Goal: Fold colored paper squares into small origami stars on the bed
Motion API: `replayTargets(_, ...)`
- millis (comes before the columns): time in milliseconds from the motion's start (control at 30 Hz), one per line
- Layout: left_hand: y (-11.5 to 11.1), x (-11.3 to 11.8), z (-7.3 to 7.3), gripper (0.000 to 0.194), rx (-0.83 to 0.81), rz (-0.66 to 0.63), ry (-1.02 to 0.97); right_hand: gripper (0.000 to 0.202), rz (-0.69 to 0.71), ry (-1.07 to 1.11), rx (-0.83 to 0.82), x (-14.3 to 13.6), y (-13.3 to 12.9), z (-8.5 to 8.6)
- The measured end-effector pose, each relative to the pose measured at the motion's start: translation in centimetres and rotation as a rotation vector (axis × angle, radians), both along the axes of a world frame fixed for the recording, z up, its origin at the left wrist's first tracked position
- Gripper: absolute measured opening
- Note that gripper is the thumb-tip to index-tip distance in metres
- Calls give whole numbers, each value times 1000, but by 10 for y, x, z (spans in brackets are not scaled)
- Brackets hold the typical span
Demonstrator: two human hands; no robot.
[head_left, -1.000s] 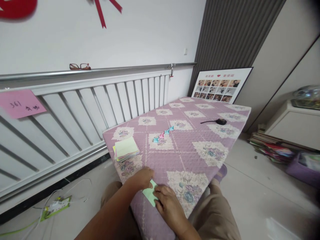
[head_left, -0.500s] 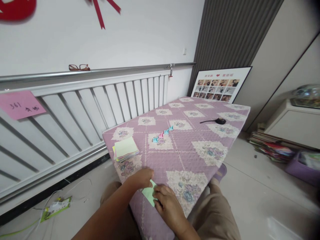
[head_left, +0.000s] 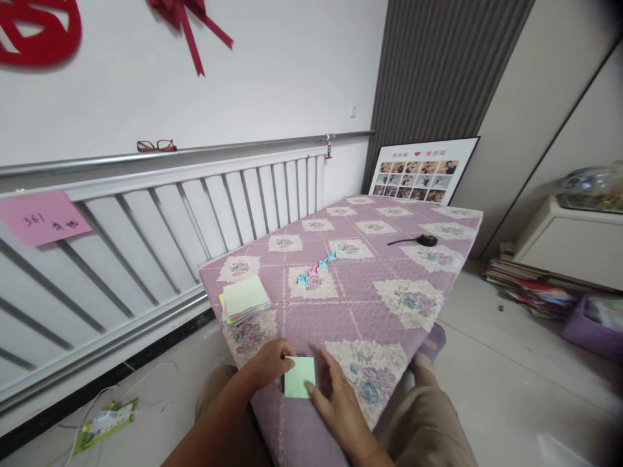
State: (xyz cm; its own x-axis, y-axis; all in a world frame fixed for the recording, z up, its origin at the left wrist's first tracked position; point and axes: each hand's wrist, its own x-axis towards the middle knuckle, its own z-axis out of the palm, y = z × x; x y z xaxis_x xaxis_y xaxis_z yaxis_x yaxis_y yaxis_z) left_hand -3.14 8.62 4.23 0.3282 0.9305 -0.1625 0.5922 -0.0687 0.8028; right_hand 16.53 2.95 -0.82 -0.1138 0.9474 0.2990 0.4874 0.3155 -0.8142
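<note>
A light green square of paper (head_left: 299, 379) lies near the front of the table, which has a purple floral cover (head_left: 311, 324). My left hand (head_left: 270, 362) pinches its upper left corner between thumb and fingers. My right hand (head_left: 338, 399) is at the paper's right side, fingers apart, with the thumb touching its lower right corner. A stack of coloured paper squares (head_left: 246, 297), pale green on top, sits beyond my left hand. Farther off, small folded blue and pink pieces (head_left: 314, 269) lie in a slanting row.
A black object with a strap (head_left: 427, 240) lies on the table's right part. A white radiator (head_left: 253, 201) runs along the left, with glasses (head_left: 156, 146) on the pipe above. A photo board (head_left: 421, 172) leans behind the table.
The green paper now lies as a flat square, turned from its earlier slanted position. My right hand has shifted right and its fingers have spread. The camera view has tilted slightly up.
</note>
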Motion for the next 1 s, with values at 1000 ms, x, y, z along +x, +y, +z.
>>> replayTargets(1000, -63, 21, -33, 47, -60, 294, -101, 41, 88, 178, -208, 1, 2, 14)
